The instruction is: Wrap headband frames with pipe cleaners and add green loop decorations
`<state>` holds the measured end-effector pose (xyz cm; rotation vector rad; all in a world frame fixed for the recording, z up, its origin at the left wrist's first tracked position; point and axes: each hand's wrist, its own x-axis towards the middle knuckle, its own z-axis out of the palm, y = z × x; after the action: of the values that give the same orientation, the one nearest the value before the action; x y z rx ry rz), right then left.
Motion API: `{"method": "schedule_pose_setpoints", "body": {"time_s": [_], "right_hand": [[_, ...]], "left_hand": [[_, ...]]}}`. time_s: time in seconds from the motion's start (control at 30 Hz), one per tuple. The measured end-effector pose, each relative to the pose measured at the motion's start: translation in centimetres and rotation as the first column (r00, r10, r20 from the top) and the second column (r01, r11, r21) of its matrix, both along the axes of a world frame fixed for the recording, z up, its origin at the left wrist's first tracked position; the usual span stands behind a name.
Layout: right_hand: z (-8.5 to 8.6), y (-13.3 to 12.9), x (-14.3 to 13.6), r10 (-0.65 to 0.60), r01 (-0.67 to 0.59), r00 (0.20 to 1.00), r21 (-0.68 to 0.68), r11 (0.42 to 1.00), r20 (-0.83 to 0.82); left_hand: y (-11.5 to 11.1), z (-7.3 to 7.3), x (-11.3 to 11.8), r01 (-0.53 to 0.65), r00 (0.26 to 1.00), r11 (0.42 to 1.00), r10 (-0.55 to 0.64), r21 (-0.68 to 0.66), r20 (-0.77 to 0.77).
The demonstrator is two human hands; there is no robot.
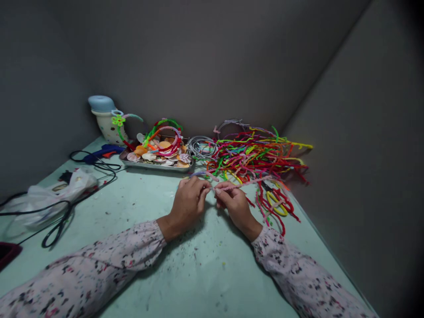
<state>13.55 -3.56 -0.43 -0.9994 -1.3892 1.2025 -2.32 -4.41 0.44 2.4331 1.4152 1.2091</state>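
Both my hands meet over the middle of the table, their fingertips pinched a small gap apart. My right hand (233,203) is closed on a pink pipe cleaner (248,183), whose long end runs out to the right. My left hand (190,201) is closed too, at the near end of that pipe cleaner; a thin piece spans the gap between the fingertips. Behind the left fingers shows a lilac and pink pipe cleaner (203,173); I cannot tell whether it is joined to the one in my hands.
A heap of coloured pipe cleaners (255,152) lies at the back right, with yellow-handled scissors (277,204) in front. A metal tray (155,167) of shells, a wire coil (202,148), a cup (107,123), a blue glue gun (104,152), black cable (69,207) and plastic bag (46,198) are farther left.
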Motion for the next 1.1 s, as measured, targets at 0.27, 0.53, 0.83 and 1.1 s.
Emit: {"method": "schedule_pose_setpoints", "body": {"time_s": [0.27, 0.53, 0.83, 1.1], "right_hand": [[-0.8, 0.1, -0.2, 0.036, -0.040, 0.999, 0.094, 0.995, 0.041], [-0.9, 0.0, -0.1, -0.075, 0.044, 0.983, 0.185, 0.982, 0.167], [-1.5, 0.5, 0.0, -0.154, 0.099, 0.971, 0.273, 0.957, 0.185], [-0.9, 0.3, 0.2, -0.222, 0.062, 0.936, 0.495, 0.867, 0.272]], "left_hand": [[0.1, -0.1, 0.0, -0.002, 1.000, 1.000, 0.001, -0.020, -0.008], [0.1, -0.2, 0.0, -0.005, 0.999, 1.000, 0.006, -0.023, 0.044], [-0.1, 0.0, 0.0, 0.014, 0.994, 0.999, -0.009, -0.044, 0.109], [0.0, -0.1, -0.1, 0.013, 0.997, 0.999, -0.009, -0.048, 0.081]]}}
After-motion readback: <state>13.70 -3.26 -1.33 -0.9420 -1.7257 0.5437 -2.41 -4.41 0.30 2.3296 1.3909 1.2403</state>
